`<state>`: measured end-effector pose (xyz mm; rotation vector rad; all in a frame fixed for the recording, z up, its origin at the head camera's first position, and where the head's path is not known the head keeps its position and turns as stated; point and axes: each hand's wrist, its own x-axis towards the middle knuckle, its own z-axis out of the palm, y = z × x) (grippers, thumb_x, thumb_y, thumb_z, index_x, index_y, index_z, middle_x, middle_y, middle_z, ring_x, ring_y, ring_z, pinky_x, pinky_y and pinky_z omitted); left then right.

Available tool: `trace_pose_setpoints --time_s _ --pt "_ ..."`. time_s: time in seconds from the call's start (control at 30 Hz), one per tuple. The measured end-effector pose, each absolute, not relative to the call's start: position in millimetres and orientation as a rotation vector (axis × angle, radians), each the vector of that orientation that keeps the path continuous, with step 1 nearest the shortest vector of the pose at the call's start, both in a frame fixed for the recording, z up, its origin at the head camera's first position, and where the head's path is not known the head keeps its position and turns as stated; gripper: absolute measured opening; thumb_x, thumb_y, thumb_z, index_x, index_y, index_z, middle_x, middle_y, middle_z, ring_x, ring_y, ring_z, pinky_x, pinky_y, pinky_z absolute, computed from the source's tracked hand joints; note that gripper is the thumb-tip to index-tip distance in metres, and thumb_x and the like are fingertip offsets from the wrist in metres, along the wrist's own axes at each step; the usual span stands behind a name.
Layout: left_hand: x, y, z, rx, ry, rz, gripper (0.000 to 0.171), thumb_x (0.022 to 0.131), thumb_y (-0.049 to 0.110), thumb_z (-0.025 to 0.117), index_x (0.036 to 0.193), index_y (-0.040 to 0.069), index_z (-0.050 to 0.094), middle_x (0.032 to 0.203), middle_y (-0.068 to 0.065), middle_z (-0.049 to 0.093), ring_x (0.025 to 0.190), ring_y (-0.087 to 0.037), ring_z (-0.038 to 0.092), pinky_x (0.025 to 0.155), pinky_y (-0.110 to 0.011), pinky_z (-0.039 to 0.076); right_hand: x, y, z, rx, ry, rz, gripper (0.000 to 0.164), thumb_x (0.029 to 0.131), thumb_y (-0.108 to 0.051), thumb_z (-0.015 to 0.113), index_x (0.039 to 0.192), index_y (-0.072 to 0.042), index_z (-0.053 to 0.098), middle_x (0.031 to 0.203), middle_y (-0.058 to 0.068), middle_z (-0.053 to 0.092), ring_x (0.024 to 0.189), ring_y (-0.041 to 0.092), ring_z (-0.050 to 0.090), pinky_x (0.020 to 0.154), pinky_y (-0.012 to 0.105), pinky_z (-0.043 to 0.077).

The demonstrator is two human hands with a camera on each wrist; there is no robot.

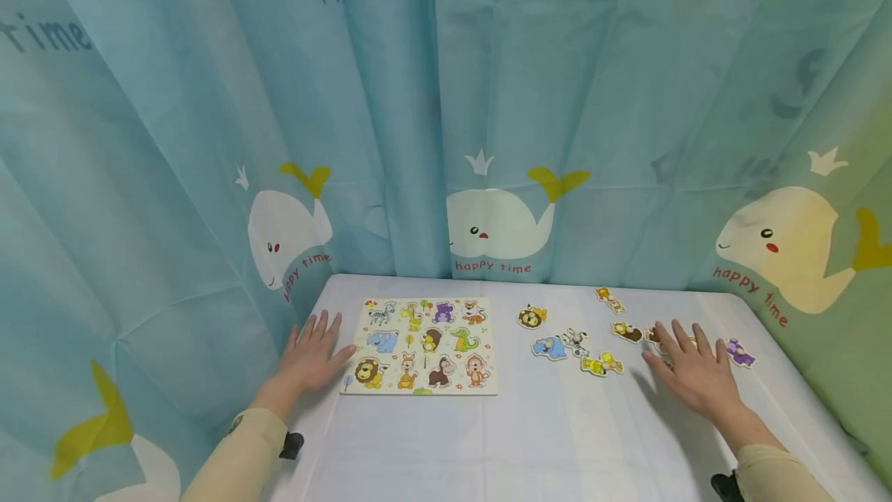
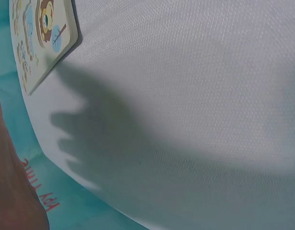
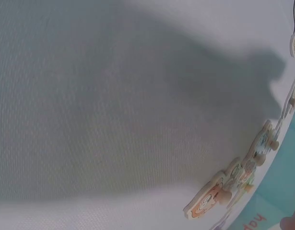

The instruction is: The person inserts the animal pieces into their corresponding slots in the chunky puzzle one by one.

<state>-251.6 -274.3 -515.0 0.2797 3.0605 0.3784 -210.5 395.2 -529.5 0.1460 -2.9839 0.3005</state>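
My left hand [image 1: 311,356], fingers straight and spread, hovers beside the left edge of the animal puzzle board [image 1: 418,347]; in the left wrist view its shadow falls on the table near a board corner [image 2: 56,43]. My right hand [image 1: 697,378] is spread out over some loose animal pieces at the right and partly hides them. Purple hippo piece [image 1: 741,352] lies just right of its fingers, a hedgehog piece [image 1: 626,332] to the left. Wooden knobs stand up from pieces such as the orange one [image 3: 207,199] in the right wrist view. Neither hand holds anything.
Between board and right hand lie a lion piece [image 1: 533,317], a blue elephant [image 1: 549,348], a zebra [image 1: 576,342] and a giraffe [image 1: 602,364]. Farther back is an orange piece [image 1: 610,300]. A whale-patterned curtain [image 1: 390,138] encloses the white table [image 1: 530,440].
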Motion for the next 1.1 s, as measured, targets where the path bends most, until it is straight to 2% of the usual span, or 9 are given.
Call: trace_pose_setpoints --time_s 0.5,0.77,0.9,1.1 --pt "-252.4 -273.9 -517.2 0.270 3.060 0.368 0.084 0.105 0.060 0.039 0.162 0.000 0.022 0.166 -0.029 0.012 0.152 -0.051 0.007 0.120 -0.069 0.003 -211.6 393.9 -532.2 0.139 -3.010 0.297 0.078 0.106 -0.057 0.041 0.159 -0.002 0.029 0.158 0.037 0.025 0.144 0.063 0.011 0.110 0.081 0.000" --pt "-253.4 -269.6 -518.6 0.244 3.037 0.487 0.086 0.105 0.058 0.041 0.161 -0.003 0.018 0.166 -0.030 0.010 0.152 -0.051 0.006 0.120 -0.069 0.002 -216.1 388.4 -533.4 0.124 -3.020 0.328 0.081 0.105 -0.060 0.039 0.160 -0.002 0.026 0.158 0.037 0.023 0.144 0.062 0.010 0.111 0.080 -0.002" --pt "-255.0 -268.0 -521.7 0.206 2.977 0.618 0.090 0.105 0.057 0.043 0.161 -0.005 0.011 0.166 -0.030 0.007 0.152 -0.051 0.004 0.121 -0.068 0.002 -220.1 381.1 -535.1 0.142 -2.992 0.331 0.080 0.105 -0.059 0.041 0.158 0.000 0.032 0.156 0.037 0.028 0.143 0.062 0.016 0.112 0.080 0.002" --pt "-253.1 -267.3 -523.4 0.199 2.880 0.724 0.103 0.098 0.060 0.057 0.162 -0.004 0.007 0.167 -0.029 0.006 0.153 -0.050 0.002 0.121 -0.066 0.001 -228.8 363.0 -533.7 0.158 -2.928 0.375 0.075 0.105 -0.055 0.047 0.152 0.003 0.041 0.148 0.037 0.039 0.136 0.059 0.030 0.111 0.079 0.010"
